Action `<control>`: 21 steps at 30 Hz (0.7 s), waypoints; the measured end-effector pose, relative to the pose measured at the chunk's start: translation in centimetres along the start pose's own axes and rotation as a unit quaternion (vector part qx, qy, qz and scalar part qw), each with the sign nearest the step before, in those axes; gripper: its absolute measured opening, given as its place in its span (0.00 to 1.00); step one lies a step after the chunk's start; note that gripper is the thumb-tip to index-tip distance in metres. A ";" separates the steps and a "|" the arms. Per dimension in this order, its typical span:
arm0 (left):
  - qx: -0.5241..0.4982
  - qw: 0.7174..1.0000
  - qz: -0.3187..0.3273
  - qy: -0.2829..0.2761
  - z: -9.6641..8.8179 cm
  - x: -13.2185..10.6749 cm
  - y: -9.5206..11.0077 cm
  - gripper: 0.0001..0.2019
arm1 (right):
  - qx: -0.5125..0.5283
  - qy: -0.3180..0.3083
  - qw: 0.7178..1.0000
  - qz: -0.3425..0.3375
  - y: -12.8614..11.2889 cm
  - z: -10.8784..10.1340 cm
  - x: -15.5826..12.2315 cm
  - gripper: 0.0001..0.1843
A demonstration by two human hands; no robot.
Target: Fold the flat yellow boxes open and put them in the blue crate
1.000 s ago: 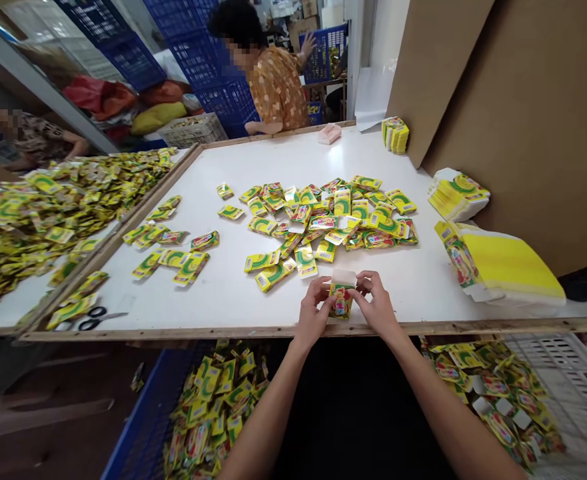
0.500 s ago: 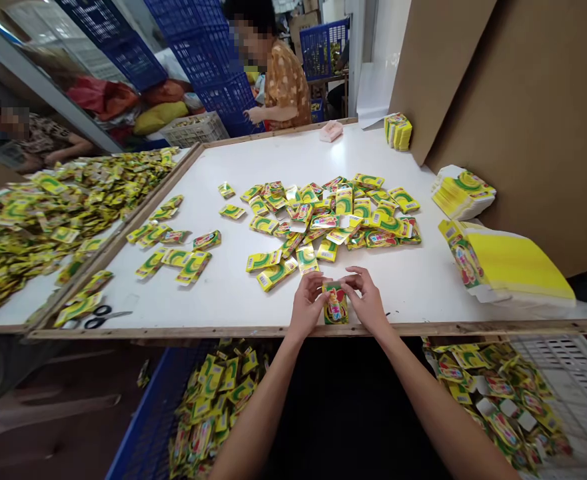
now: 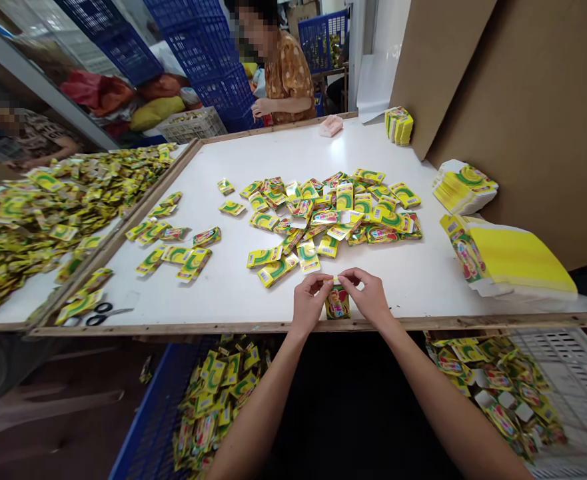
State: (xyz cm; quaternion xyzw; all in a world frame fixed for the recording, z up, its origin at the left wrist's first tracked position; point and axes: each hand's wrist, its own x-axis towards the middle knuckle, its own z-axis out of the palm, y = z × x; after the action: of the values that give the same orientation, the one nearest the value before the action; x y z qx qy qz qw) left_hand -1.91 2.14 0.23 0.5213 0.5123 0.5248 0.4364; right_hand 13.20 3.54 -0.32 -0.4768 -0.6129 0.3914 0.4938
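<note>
Small box (image 3: 338, 304); hands (image 3: 309, 300) at top

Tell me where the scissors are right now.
In the head view, the scissors lie at the near left corner of the white table, beside yellow packets, just inside the wooden edge.

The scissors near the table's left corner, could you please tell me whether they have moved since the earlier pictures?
No: the scissors lie in the same spot relative to the wooden front edge; the whole view has shifted slightly.
</note>
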 end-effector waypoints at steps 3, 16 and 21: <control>-0.014 1.000 -0.007 -0.001 -0.1 -0.2 -0.5 0.09 | 0.004 -0.013 1.000 -0.010 0.3 -0.1 -0.2 0.11; 0.018 0.995 -0.004 0.100 -4.7 -3.3 2.1 0.13 | 0.043 0.030 0.998 0.036 1.6 -0.4 -2.6 0.18; 0.169 0.978 0.014 0.119 -11.0 -6.1 4.7 0.11 | 0.007 -0.023 0.998 0.060 2.2 -0.2 -2.7 0.17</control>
State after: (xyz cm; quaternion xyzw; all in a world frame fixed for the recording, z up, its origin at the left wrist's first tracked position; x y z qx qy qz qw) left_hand -11.99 -5.22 5.00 0.5287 0.6344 0.4949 0.2703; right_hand 14.01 1.48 -2.95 -0.5006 -0.5915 0.4352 0.4583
